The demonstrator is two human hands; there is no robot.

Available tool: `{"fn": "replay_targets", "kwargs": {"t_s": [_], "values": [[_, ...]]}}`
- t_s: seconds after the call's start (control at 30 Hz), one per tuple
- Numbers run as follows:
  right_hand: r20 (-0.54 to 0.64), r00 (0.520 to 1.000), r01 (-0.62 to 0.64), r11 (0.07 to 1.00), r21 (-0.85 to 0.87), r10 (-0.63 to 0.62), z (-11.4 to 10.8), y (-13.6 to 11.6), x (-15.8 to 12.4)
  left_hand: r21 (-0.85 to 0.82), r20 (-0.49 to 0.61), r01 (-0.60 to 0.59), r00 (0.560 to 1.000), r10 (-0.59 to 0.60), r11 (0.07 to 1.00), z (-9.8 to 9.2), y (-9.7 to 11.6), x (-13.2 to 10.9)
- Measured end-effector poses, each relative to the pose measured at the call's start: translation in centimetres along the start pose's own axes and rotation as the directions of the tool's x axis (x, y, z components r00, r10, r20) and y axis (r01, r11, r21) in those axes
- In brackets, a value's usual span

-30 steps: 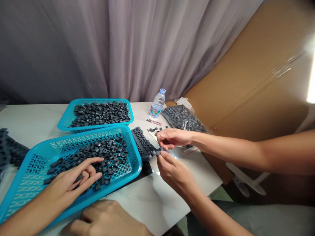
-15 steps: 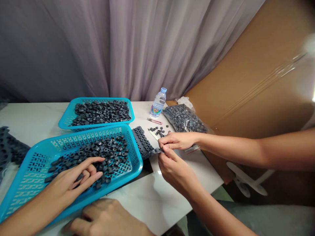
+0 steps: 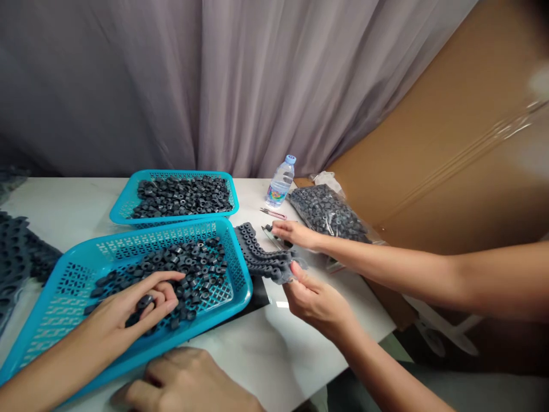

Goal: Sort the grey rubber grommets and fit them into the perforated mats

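Note:
My left hand (image 3: 128, 315) lies in the near blue basket (image 3: 64, 274), among several small black rings (image 3: 193, 269). Its fingers pinch one black ring (image 3: 144, 301). My right hand (image 3: 184, 384) rests on the white table at the bottom edge, curled into a fist with nothing seen in it. To the right, a co-worker's near hand (image 3: 317, 300) holds a bunched black strip of joined rings (image 3: 261, 257). The co-worker's far hand (image 3: 294, 233) reaches to loose rings on the table behind the strip.
A second blue basket (image 3: 124, 209) full of rings stands behind. A clear bag of rings (image 3: 330, 214), a water bottle (image 3: 281, 182) and pink snips (image 3: 272, 213) lie at the back right. Black strips (image 3: 21, 252) are piled at left. A cardboard sheet (image 3: 450, 143) leans at right.
The co-worker's near hand has pulled the strip into a bunch, and the far hand has let go and moved back to the loose rings. My hands have barely moved.

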State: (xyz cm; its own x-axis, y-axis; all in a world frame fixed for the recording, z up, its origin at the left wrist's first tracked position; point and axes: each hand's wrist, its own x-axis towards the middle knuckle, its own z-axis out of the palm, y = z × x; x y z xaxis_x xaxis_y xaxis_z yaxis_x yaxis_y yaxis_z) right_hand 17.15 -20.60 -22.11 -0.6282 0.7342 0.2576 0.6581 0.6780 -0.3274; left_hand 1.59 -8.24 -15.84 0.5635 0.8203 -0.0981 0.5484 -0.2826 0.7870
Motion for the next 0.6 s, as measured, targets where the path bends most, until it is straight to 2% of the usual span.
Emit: {"fn": "replay_targets", "kwargs": {"t_s": [0.07, 0.13, 0.3, 0.43, 0.6], "values": [[-0.004, 1.000, -0.004, 1.000, -0.009, 0.004, 0.1, 0.0, -0.1, -0.070, 0.062, 0.054, 0.997, -0.050, 0.996, 0.0, -0.6, 0.0], [-0.018, 1.000, -0.003, 1.000, -0.018, 0.003, 0.3, 0.0, -0.3, -0.130, 0.060, 0.085, 0.995, -0.077, 0.988, 0.0, -1.1, -0.1], [-0.100, 0.994, -0.031, 0.998, 0.049, 0.036, -0.1, 0.0, -0.4, -0.240, 0.074, 0.073, 0.996, -0.057, 0.968, -0.2, -1.1, 0.0], [-0.179, 0.977, -0.086, 0.981, 0.174, 0.117, -1.8, -0.6, 0.1, -0.283, 0.100, 0.071, 0.994, -0.044, 0.957, -0.5, -1.0, 0.0], [-0.232, 0.959, -0.115, 0.971, 0.208, 0.163, -5.4, -0.1, -0.5, -0.278, 0.129, 0.061, 0.991, -0.025, 0.959, -0.3, -1.7, -0.2]]}}
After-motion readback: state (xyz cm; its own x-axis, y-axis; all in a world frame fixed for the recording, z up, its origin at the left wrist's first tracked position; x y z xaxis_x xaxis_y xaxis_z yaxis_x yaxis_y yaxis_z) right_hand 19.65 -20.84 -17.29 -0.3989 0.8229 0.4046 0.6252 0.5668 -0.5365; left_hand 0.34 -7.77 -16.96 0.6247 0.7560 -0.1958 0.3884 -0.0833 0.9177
